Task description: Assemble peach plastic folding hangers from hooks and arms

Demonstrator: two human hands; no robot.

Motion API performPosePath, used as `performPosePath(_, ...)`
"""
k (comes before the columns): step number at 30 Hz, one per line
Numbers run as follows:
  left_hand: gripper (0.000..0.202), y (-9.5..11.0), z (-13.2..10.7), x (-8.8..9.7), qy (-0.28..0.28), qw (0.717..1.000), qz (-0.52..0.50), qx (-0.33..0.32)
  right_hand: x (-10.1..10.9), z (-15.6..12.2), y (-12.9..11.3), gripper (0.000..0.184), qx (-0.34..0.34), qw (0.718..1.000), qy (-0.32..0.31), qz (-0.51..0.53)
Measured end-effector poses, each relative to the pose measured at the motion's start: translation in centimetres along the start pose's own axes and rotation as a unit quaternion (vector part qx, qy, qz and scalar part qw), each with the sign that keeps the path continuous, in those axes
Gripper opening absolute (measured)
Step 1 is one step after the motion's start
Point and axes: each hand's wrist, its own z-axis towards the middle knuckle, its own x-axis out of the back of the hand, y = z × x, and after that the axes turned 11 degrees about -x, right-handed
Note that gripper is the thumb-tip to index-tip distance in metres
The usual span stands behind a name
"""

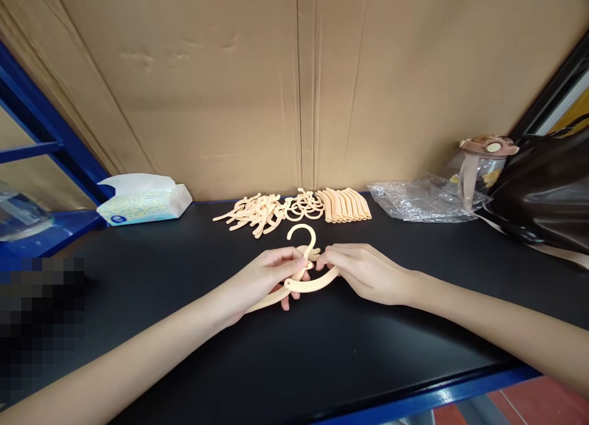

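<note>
A cream plastic clothes hanger (310, 285) in several jointed parts is held between my hands above the black table. Its curved hook (307, 230) points up and away from me. My left hand (271, 268) is closed around the hanger's middle, thumb pressed near the base of the hook, with one arm of the hanger running down along the palm. My right hand (370, 271) is closed on the end of the other curved arm, its fingertips partly hidden behind it.
Behind my hands lie loose hanger arms (257, 213), several hooks (304, 205) and a neat row of curved pieces (346, 205). A tissue pack (145, 201) sits back left. A clear plastic bag (414, 199), a bottle (488, 161) and a dark bag (547, 186) are at right on the table (294, 363).
</note>
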Motion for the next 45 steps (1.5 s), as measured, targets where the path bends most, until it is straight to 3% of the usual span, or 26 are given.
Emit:
performPosePath(8,0.023,-0.07,0.09,0.19,0.021,0.999,-0.032,0.024,0.16,-0.25,-0.05,0.025,0.006,1.0,0.013,-0.026)
performPosePath(13,0.023,-0.07,0.2,0.09,0.049,0.998,-0.024,0.036,-0.17,-0.27,0.0,0.008,0.007,0.999,0.037,0.005)
performPosePath(15,0.024,-0.14,0.23,0.07,0.054,0.997,-0.024,0.043,-0.26,-0.35,0.17,0.01,-0.009,0.999,0.032,0.0)
performPosePath(21,0.025,-0.22,0.25,0.03,0.041,0.998,-0.016,0.035,-0.29,-0.36,0.44,0.019,-0.038,0.999,0.005,-0.016)
performPosePath(24,0.024,-0.1,0.33,0.03,0.026,0.999,-0.015,0.037,-0.15,-0.2,0.32,0.013,-0.04,0.999,0.005,-0.021)
performPosePath(34,0.022,-0.06,0.26,0.02,0.02,0.999,-0.019,0.037,-0.29,-0.17,0.45,0.004,0.002,0.999,0.028,-0.024)
performPosePath(45,0.02,0.15,0.33,0.07,0.017,0.998,-0.031,0.044,-0.05,-0.15,0.42,0.013,0.046,0.992,0.085,-0.086)
